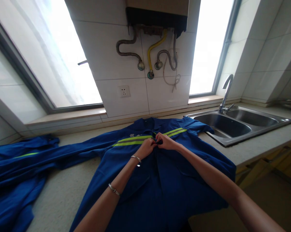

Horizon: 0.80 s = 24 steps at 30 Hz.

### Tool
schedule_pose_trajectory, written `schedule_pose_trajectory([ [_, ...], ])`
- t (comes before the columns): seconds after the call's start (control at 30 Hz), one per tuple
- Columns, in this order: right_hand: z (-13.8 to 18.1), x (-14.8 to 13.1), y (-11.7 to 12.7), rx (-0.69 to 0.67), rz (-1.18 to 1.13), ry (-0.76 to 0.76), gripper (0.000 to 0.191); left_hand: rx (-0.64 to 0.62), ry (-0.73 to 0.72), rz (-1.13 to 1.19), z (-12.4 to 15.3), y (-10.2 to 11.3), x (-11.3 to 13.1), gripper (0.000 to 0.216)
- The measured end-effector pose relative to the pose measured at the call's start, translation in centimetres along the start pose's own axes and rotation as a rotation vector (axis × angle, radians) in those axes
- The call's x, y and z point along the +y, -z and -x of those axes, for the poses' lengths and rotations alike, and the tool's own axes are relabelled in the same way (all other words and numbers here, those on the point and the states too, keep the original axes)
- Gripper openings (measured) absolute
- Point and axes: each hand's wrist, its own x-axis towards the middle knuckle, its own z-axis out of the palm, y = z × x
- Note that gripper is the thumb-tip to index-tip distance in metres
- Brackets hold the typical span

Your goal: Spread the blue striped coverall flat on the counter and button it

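Note:
A blue work jacket (140, 183) with yellow-green and grey reflective stripes lies spread on the counter, its collar toward the wall. At the middle of the chest, my left hand (147, 146) pinches the front edge of the jacket. My right hand (166, 141) meets it from the other side, fingers closed on the same front placket. The fingertips of both hands touch or nearly touch, and they hide the bit of cloth between them. One sleeve stretches left across the counter; the other side hangs near the sink.
Another blue garment (12, 180) with a yellow-green stripe lies at the left. A double steel sink (232, 141) with a faucet (226, 93) is set into the counter (60, 190) at right. Hoses run below a wall-mounted heater (157, 16). A socket (124, 91) sits on the tiled wall.

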Motion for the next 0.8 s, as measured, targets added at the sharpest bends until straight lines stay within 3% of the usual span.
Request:
schedule_pose_trajectory([
  [0.3,-0.05,0.67,-0.09,-0.036,-0.128,-0.066,0.04,-0.145,-0.123,-0.089,0.23,0.95,-0.28,0.005],
  [0.8,0.07,0.63,0.34,-0.089,-0.216,-0.054,0.037,-0.073,-0.208,-0.099,0.79,0.42,-0.52,0.018],
])
